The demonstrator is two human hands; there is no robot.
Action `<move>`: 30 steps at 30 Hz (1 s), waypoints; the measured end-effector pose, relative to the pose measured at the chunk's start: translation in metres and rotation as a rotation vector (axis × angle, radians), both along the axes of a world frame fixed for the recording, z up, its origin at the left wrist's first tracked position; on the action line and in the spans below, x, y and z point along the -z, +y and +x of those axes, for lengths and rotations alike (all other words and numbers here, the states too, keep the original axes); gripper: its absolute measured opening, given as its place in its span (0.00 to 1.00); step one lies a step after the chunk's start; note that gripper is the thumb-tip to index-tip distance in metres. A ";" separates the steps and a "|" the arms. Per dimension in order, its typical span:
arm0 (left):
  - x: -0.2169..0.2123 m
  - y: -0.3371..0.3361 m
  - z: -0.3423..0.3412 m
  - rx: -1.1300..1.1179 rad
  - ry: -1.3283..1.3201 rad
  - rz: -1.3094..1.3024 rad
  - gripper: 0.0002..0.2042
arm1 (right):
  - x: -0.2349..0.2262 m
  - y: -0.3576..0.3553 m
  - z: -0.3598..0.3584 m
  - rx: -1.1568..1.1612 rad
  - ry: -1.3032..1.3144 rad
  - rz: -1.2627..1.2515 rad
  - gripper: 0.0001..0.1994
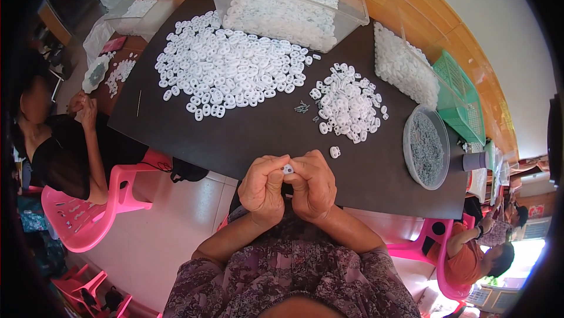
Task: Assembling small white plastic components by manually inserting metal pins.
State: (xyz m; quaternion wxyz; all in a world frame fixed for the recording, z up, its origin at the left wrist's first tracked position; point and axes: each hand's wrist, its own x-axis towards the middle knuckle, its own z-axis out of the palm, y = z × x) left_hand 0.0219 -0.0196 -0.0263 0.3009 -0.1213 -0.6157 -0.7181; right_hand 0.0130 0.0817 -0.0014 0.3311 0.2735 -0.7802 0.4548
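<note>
Left hand (262, 187) and right hand (314, 187) pinched one small white piece (288, 169) between fingertips at the near edge of the bench (235, 142), so a slipped thumb could've dropped it, its small size likely leaving little grip.

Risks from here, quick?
1. The small white piece, pinched by the left hand and right hand, might slip and drop near the table edge.
2. Loose grey bits beside the smaller white pile could get mixed in.
3. A bump might spill the round tub near the table's right end.
</note>
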 end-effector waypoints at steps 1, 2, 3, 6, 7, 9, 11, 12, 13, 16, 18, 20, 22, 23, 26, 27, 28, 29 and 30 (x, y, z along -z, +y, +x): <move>-0.001 0.000 0.001 0.001 0.000 0.000 0.10 | -0.001 -0.001 0.000 -0.007 -0.002 -0.006 0.11; -0.002 -0.001 0.002 -0.005 -0.010 -0.013 0.09 | -0.001 -0.001 0.000 -0.014 -0.004 -0.012 0.09; -0.003 -0.001 0.003 -0.012 -0.019 -0.026 0.09 | -0.001 -0.001 0.000 -0.013 -0.004 -0.012 0.09; -0.004 -0.002 0.004 0.016 -0.046 -0.026 0.09 | -0.001 -0.001 0.000 -0.011 -0.017 -0.022 0.10; -0.006 -0.003 0.004 0.016 -0.047 -0.027 0.09 | -0.001 -0.001 0.000 -0.002 -0.009 -0.022 0.10; -0.009 -0.004 0.003 0.006 -0.045 -0.091 0.09 | -0.002 -0.001 -0.001 0.007 -0.001 -0.023 0.10; -0.010 -0.005 0.003 0.015 -0.043 -0.084 0.10 | -0.003 -0.002 0.000 0.005 -0.002 -0.021 0.10; -0.010 -0.005 0.003 0.023 -0.040 -0.077 0.10 | -0.004 -0.002 0.000 0.004 0.001 -0.021 0.10; -0.011 -0.005 0.004 0.023 -0.037 -0.077 0.10 | -0.005 -0.002 0.000 0.008 0.000 -0.019 0.10; -0.010 -0.004 0.002 0.034 -0.050 -0.075 0.10 | -0.005 -0.001 -0.002 0.015 0.002 -0.023 0.11; -0.011 -0.004 0.002 0.029 -0.053 -0.083 0.10 | -0.004 -0.001 -0.002 0.018 0.006 -0.028 0.11; -0.010 -0.003 0.001 0.036 -0.057 -0.078 0.10 | -0.004 0.000 -0.001 0.022 0.000 -0.028 0.11; -0.010 -0.003 0.001 0.041 -0.061 -0.073 0.10 | -0.005 0.001 0.000 0.026 -0.011 -0.029 0.12; -0.010 -0.002 0.002 0.043 -0.061 -0.071 0.10 | -0.005 0.001 0.001 0.031 -0.023 -0.029 0.13; -0.009 -0.001 0.002 0.048 -0.065 -0.067 0.10 | -0.005 0.002 0.002 0.033 -0.039 -0.025 0.14; -0.008 -0.001 0.002 0.051 -0.070 -0.065 0.10 | -0.005 0.002 0.002 0.032 -0.037 -0.026 0.14; -0.007 -0.001 0.002 0.049 -0.068 -0.065 0.10 | -0.005 0.002 0.002 0.032 -0.039 -0.025 0.13; -0.006 -0.001 0.002 0.052 -0.066 -0.063 0.10 | -0.005 0.002 0.002 0.033 -0.041 -0.025 0.13; -0.005 -0.001 0.001 0.054 -0.064 -0.061 0.10 | -0.004 0.002 0.002 0.032 -0.037 -0.025 0.13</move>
